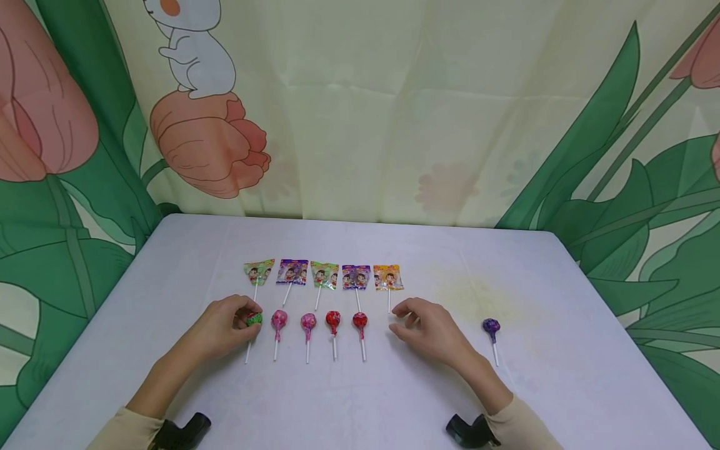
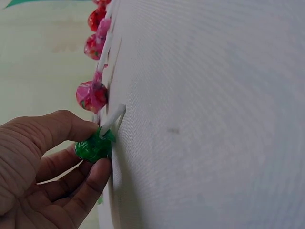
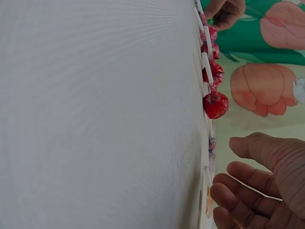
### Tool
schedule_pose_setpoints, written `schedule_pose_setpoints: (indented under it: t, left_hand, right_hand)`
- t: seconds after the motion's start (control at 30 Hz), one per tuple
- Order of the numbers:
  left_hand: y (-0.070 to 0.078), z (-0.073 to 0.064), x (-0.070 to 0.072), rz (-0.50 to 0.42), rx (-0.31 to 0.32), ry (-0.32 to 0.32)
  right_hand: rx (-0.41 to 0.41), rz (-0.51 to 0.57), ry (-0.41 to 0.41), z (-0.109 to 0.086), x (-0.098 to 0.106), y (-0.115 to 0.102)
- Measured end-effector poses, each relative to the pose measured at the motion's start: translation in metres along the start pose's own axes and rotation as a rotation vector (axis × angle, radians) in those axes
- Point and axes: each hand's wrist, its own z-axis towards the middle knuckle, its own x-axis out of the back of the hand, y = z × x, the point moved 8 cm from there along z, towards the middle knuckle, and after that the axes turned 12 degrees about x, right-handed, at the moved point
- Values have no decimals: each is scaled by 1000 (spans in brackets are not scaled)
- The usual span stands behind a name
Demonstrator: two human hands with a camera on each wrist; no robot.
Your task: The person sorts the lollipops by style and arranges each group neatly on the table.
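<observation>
My left hand pinches a green-wrapped lollipop by its round head, at the left end of the near row on the table. Its white stick points toward the near edge. To its right lie two pink lollipops and two red lollipops. My right hand hovers low to the right of the red ones, fingers loosely bent and holding nothing. Behind this row lie several flat lollipops in printed wrappers, among them a purple one and an orange one.
A dark purple lollipop lies apart on the right, beyond my right forearm. A white cloth covers the table. Behind its far edge hangs a curtain printed with tulips and a white animal.
</observation>
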Motion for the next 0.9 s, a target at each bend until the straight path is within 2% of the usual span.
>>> schedule_pose_setpoints:
  t: [0.33, 0.9]
  left_hand:
    - [-1, 0, -1, -7, 15, -2]
    - [-3, 1, -1, 2, 37, -13]
  right_hand:
    - [-45, 8, 5, -7, 5, 9]
    - [-34, -10, 38, -17, 16, 15]
